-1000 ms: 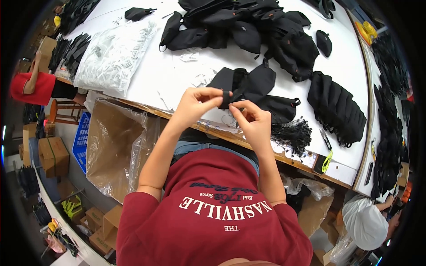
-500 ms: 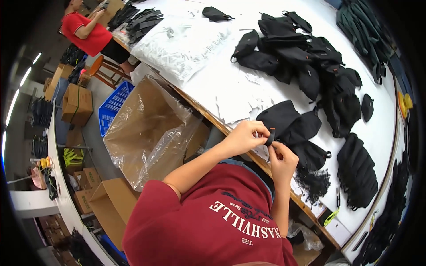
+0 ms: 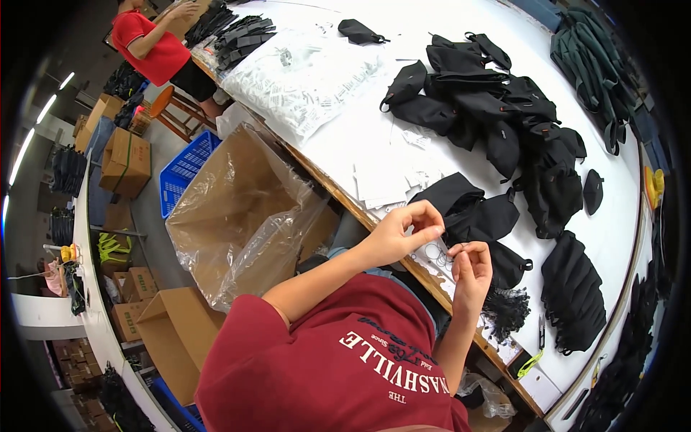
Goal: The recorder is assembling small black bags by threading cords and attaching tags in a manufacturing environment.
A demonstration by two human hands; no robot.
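Observation:
Over the table's near edge, my left hand (image 3: 405,234) is closed in a pinch, thumb against fingertips. My right hand (image 3: 471,270) is a short way to its right, thumb and fingers also pinched together. Whatever either pinch holds is too small to make out. Thin dark loops of string (image 3: 436,253) show between the hands, on or above the white surface. Just beyond lie black fabric pieces (image 3: 475,216) that look like folded caps. A bundle of fine black strings (image 3: 506,311) lies right of my right hand.
White paper tags (image 3: 381,189) and a clear bag of white tags (image 3: 295,83) lie to the left. A black heap (image 3: 497,93) and a nested black stack (image 3: 574,291) are farther right, near a cutter (image 3: 541,331). A plastic-lined carton (image 3: 237,209) stands left. A person in red (image 3: 147,47) works beyond.
My hands have moved slightly apart. The black strap that was between my fingers is no longer there, and thin loops now show between the hands. The whole view has shifted slightly.

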